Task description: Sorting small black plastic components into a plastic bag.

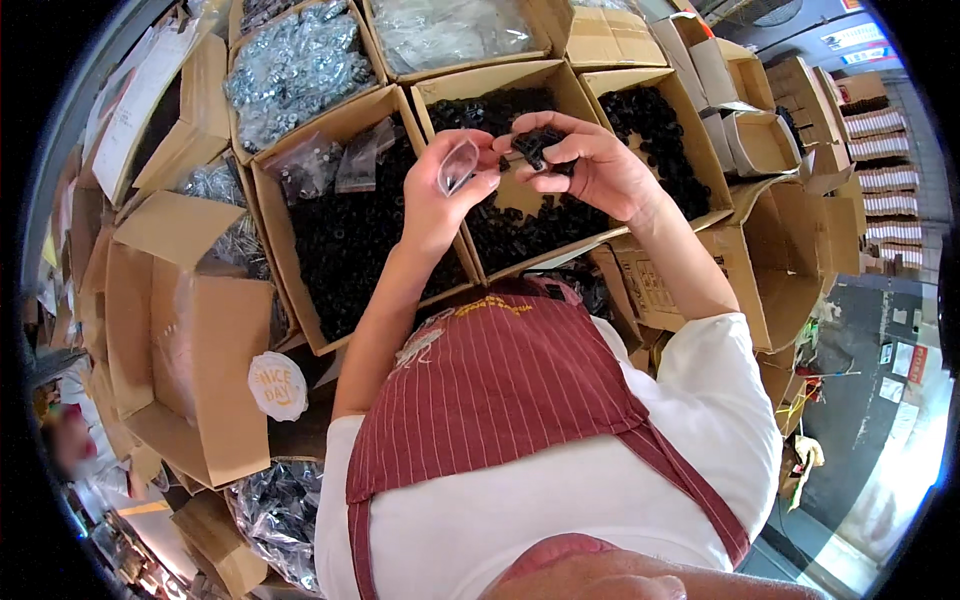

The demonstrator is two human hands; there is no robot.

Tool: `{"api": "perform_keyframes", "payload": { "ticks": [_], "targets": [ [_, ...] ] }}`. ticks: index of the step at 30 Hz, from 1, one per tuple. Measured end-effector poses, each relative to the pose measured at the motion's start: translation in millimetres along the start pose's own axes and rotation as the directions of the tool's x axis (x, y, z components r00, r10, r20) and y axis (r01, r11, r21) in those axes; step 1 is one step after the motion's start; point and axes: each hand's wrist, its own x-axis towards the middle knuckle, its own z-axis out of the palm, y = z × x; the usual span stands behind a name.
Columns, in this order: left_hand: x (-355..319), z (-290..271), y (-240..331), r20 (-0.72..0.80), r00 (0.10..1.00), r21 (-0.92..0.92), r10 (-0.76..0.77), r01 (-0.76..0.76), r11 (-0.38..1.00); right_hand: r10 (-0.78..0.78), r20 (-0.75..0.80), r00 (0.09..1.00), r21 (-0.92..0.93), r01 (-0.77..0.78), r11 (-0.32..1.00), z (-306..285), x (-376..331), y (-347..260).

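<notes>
holding a clear plastic piece (458,168), the left hand (447,190) curls its thumb and fingers around it so that the oval rim faces up; whether it is a bag or a stiffer cup cannot be told. just beside it, the right hand (590,165) pinches a small clump of black parts (538,146) between thumb and fingers, their exact number unclear. both hands are raised over the middle carton (565,85), which holds more loose black pieces (530,232). to its left stands a carton (283,235) deep with similar black pieces, two small clear bags (362,160) lying on top near its far edge; to its right, another carton (712,185) holds black pieces too. behind these, one carton is filled with bagged small parts (300,75) and the next with clear plastic bags (450,35). at the left, an open carton (232,370) has a white scalloped label (277,387) on its side. the person wears a striped maroon apron (490,390) over a white shirt (500,510).
</notes>
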Motion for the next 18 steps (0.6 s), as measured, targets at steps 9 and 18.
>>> {"api": "perform_keyframes", "payload": {
  "ticks": [9, 18],
  "targets": [
    [-7, 6, 0, 0.171, 0.954, -0.006, -0.247, 0.252, 0.968, -0.154, 0.104, 0.983, -0.179, 0.171, 0.969, 29, -1, 10],
    [-5, 9, -3, 0.222, 0.942, -0.072, -0.253, 0.275, 0.959, -0.301, 0.058, 0.952, -0.552, 0.282, 0.785, 30, -2, 18]
  ]
}}
